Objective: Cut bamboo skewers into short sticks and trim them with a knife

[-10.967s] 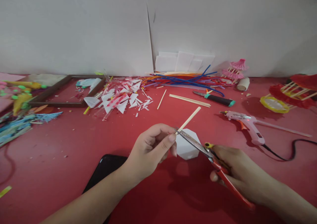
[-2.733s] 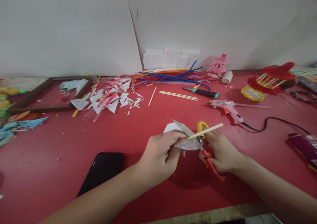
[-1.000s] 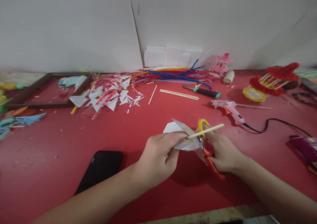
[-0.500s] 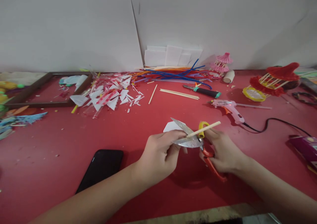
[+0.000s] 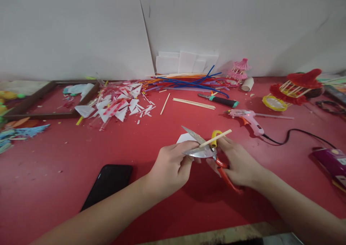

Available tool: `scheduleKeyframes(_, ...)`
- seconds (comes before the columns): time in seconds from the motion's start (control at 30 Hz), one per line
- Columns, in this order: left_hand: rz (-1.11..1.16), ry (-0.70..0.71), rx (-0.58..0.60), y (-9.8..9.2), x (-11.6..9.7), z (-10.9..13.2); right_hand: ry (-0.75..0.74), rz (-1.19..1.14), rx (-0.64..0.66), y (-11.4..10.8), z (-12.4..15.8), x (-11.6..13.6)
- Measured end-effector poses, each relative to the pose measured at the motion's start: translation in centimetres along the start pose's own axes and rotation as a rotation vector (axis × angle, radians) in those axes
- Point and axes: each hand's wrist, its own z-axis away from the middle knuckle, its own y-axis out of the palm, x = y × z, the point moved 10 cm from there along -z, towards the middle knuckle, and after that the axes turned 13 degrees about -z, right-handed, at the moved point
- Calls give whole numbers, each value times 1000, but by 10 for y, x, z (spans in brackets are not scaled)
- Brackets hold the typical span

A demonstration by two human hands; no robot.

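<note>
My left hand (image 5: 170,167) is closed in a pinch on one end of a thin wooden stick (image 5: 217,138), which points up and to the right. My right hand (image 5: 238,163) grips the red and yellow handles of a pair of scissors (image 5: 201,147). The blades are spread apart around the stick, close to my left fingertips. A white paper octagon (image 5: 184,138) lies on the red table (image 5: 81,154) just behind my left hand, partly hidden by it.
A black phone (image 5: 107,185) lies near my left forearm. A pink glue gun (image 5: 247,118) with a black cord, a green-tipped knife (image 5: 220,100), loose sticks (image 5: 193,103), coloured pipe cleaners (image 5: 189,82), paper scraps (image 5: 119,102), a wooden frame (image 5: 40,99) and red lantern models (image 5: 296,88) lie on the table.
Both hands, the stick and the scissors have shifted slightly up and left in view. The blades stay spread around the stick, which looks shorter than eleven seconds ago.
</note>
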Motion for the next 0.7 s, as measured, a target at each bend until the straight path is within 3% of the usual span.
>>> scheduleKeyframes(0.37,71,-54,46,-1,-2,-2,35,-46,-9,3,4,-3)
scheduleKeyframes(0.7,97,-60,120,3,2,-5,-19,29,-31,-2,1,0)
